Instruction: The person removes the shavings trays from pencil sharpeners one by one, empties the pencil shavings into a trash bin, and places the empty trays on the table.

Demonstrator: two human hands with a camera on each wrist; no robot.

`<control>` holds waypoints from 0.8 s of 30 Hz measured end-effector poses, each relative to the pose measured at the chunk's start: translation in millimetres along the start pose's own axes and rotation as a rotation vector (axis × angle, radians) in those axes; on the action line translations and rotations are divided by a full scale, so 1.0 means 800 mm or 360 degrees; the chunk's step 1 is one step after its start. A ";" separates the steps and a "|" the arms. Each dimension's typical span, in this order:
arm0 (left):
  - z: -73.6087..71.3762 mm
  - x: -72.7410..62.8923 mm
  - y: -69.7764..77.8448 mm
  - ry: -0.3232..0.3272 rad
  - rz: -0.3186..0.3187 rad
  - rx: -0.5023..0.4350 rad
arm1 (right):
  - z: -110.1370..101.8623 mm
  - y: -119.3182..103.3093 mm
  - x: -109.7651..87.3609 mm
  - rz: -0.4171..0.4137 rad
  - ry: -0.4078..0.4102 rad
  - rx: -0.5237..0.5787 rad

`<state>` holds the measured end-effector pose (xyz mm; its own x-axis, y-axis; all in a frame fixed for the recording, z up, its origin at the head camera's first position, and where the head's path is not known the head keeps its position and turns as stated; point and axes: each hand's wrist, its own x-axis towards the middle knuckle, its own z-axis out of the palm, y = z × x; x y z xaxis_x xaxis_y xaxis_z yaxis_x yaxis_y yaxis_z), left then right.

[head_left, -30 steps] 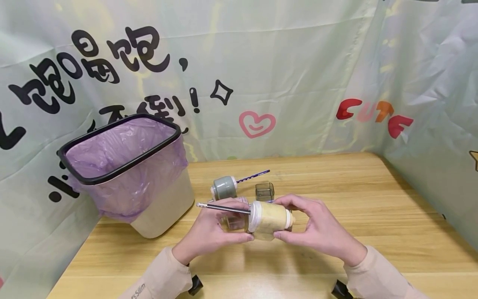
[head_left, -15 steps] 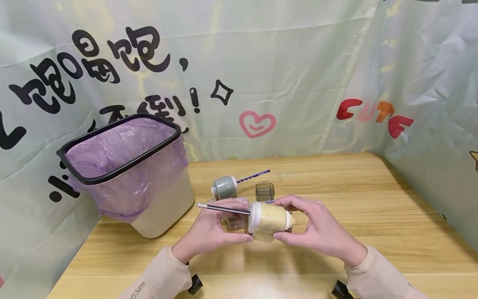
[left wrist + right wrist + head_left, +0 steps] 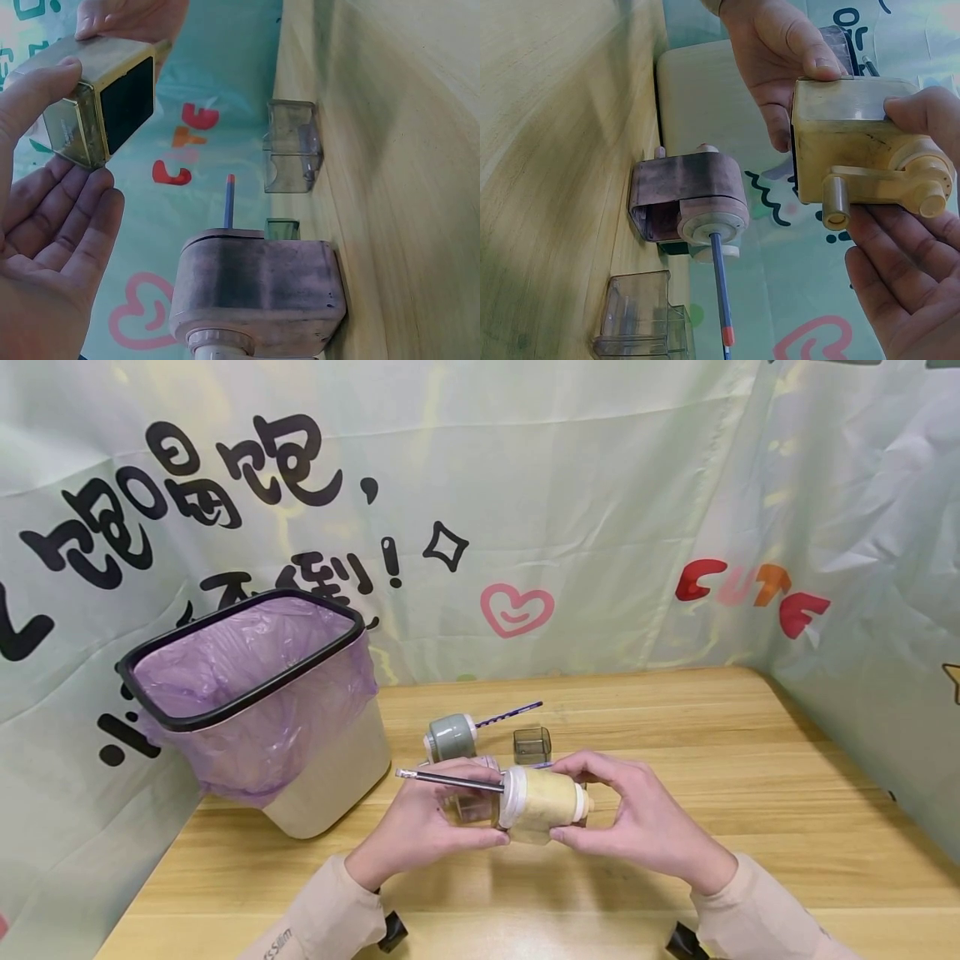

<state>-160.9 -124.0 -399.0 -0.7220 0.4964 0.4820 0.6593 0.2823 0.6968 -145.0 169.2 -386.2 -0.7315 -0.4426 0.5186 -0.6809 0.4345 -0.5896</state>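
Both hands hold a yellow hand-crank pencil sharpener (image 3: 547, 797) above the table. My left hand (image 3: 431, 818) pinches its pencil-side end, thumb along one edge and fingertips opposite. At the crank side my right hand (image 3: 637, 814) grips it between thumb and fingers. A black pencil (image 3: 450, 777) with an eraser end sticks out toward the left. The right wrist view shows the crank (image 3: 874, 187) with its metal-looking handle. In the left wrist view a dark rectangular face (image 3: 127, 105) of the sharpener is visible. Behind the hands stands a pink sharpener (image 3: 259, 277) with a blue, red-ended pencil (image 3: 721, 289).
A grey sharpener (image 3: 452, 737) with a purple pencil (image 3: 510, 713) stands farther back. Beside it lies a smoky clear drawer (image 3: 532, 745). On the left stands a trash bin (image 3: 337, 768) lined with a purple bag (image 3: 300, 718). A printed cloth (image 3: 600, 527) hangs behind the wooden table (image 3: 750, 793).
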 end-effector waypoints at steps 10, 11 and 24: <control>-0.002 0.000 0.000 -0.0029 -0.0010 -0.0009 | 0.000 0.000 0.000 -0.0009 -0.0005 0.0001; -0.002 0.000 0.000 -0.0022 -0.0009 0.0003 | 0.000 0.000 0.000 -0.0005 -0.0004 0.0001; 0.000 0.000 0.000 0.0005 0.0003 0.0016 | 0.000 -0.001 0.000 0.0026 0.0009 -0.0008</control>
<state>-161.0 -124.1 -398.6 -0.7214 0.4942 0.4851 0.6627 0.2896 0.6906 -144.8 169.3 -385.7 -0.7429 -0.4307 0.5125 -0.6689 0.4459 -0.5948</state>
